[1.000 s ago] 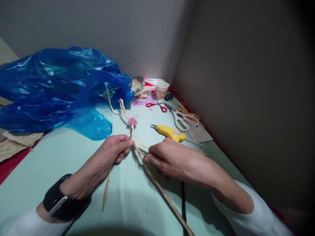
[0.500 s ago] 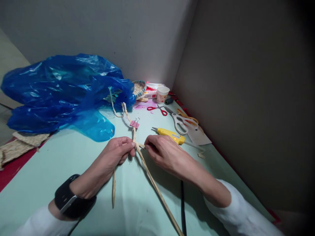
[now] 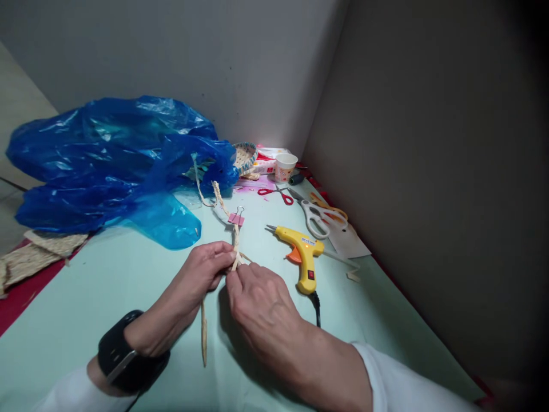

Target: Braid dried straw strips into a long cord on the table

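A pale braid of flat plant-fibre strands (image 3: pixel 235 236) runs toward me from a pink binder clip (image 3: pixel 236 219). Its near end is pinched by my left hand (image 3: pixel 210 264), thumb against fingers, with one loose strand (image 3: pixel 204 335) hanging below that hand. My right hand (image 3: pixel 261 303) is closed at the same spot, its fingertips touching my left hand's and gripping a strand of the braid. The exact hold of the right fingers is partly hidden behind the back of the hand. A short strand end pokes out above the right fingers.
A yellow glue gun (image 3: pixel 306 252) lies right of my hands, its cord trailing toward me. Beyond it are white scissors (image 3: pixel 319 217), red scissors (image 3: pixel 281 195), a paper cup (image 3: pixel 285 169) and a small woven basket (image 3: pixel 246 158). A blue plastic bag (image 3: pixel 107 154) covers the left back.
My right hand has moved left and toward me, now meeting my left hand at the braid. The glue gun's handle is uncovered. The long strand reaching toward me is hidden now.
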{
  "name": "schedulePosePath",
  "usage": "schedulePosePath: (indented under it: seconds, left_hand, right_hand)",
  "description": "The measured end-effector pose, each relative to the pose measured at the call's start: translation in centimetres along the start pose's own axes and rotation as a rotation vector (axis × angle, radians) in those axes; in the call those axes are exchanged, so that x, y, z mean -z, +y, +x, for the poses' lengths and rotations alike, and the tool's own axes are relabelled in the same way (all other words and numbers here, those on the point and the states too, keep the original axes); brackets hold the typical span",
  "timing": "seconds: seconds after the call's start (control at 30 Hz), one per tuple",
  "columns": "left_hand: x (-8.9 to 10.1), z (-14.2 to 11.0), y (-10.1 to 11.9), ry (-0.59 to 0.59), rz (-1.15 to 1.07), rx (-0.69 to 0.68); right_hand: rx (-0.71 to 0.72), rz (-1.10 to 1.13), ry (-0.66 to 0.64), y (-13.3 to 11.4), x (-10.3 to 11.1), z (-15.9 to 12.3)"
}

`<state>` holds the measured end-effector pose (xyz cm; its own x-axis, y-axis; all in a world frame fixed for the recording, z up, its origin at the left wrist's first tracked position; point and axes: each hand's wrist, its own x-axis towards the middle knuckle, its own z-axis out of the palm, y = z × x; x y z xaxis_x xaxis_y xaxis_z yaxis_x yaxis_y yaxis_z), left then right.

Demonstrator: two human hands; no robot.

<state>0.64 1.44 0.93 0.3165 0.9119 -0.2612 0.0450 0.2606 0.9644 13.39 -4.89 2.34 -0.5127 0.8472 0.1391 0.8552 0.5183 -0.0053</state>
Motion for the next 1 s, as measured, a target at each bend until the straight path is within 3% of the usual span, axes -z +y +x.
schedulePosePath:
  seconds: [0.17, 0.3, 0.37, 0.5, 0.67, 0.83, 1.0]
  left_hand:
    - [0.3, 0.0, 0.3, -0.067, -0.069, 0.021]
    - [0.3, 0.0, 0.3, -0.029, -0.047, 0.056]
    - [0.2, 0.0, 0.3, -0.007, -0.042, 0.061]
    - [0.2, 0.0, 0.3, -0.006, 0.007, 0.035]
    - [0.1, -0.2, 0.6, -0.003, 0.027, 0.039]
    - [0.2, -0.4, 0.9, -0.006, 0.077, 0.03]
    - [0.7, -0.1, 0.9, 0.014, 0.337, -0.101]
  right_hand:
    - [-0.01, -0.003, 0.017, 0.3, -1.0, 0.2]
    - [0.002, 0.063, 0.003, 1.0, -0.6, 0.1]
    - [-0.013, 0.12, 0.056, 1.7, 0.1, 0.1]
    - [-0.206, 0.239, 0.245, 3.4, 1.1, 0.6]
    - [-0.158, 0.478, -0.017, 4.5, 0.2, 1.1]
    - [-0.16, 0.537, -0.034, 4.4, -0.2, 1.3]
    - [-0.191, 0.608, -0.056, 4.4, 0.0, 1.7]
